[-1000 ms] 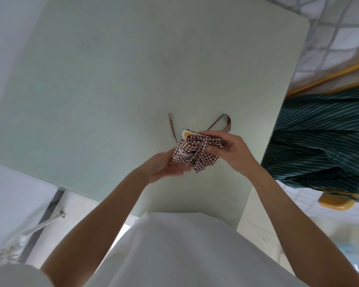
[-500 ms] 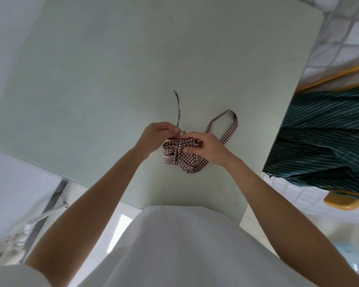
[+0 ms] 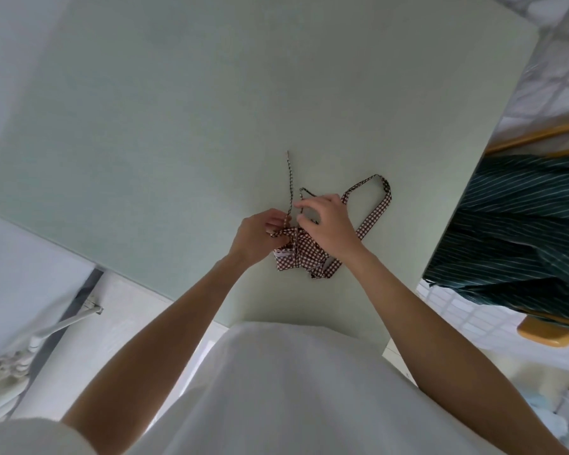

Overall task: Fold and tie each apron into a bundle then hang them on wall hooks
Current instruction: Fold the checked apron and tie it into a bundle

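A small brown-and-white checked apron bundle (image 3: 304,261) lies on the pale green table (image 3: 211,110) near its front edge. Its neck loop (image 3: 376,208) spreads out to the right. One thin tie strap (image 3: 289,178) runs away from me across the table. My left hand (image 3: 258,233) pinches that strap at the bundle's top left. My right hand (image 3: 326,221) rests over the bundle's top and pinches a second thin strap end (image 3: 304,193). Part of the bundle is hidden under my right hand.
A dark green striped apron (image 3: 519,231) hangs over a yellow wooden chair (image 3: 549,334) just right of the table. A white metal frame (image 3: 46,333) stands at the lower left. Tiled floor shows at the right.
My right hand lifted off the bundle's middle and now pinches a second strap end. My left hand stays on the first strap. The view shifted slightly.
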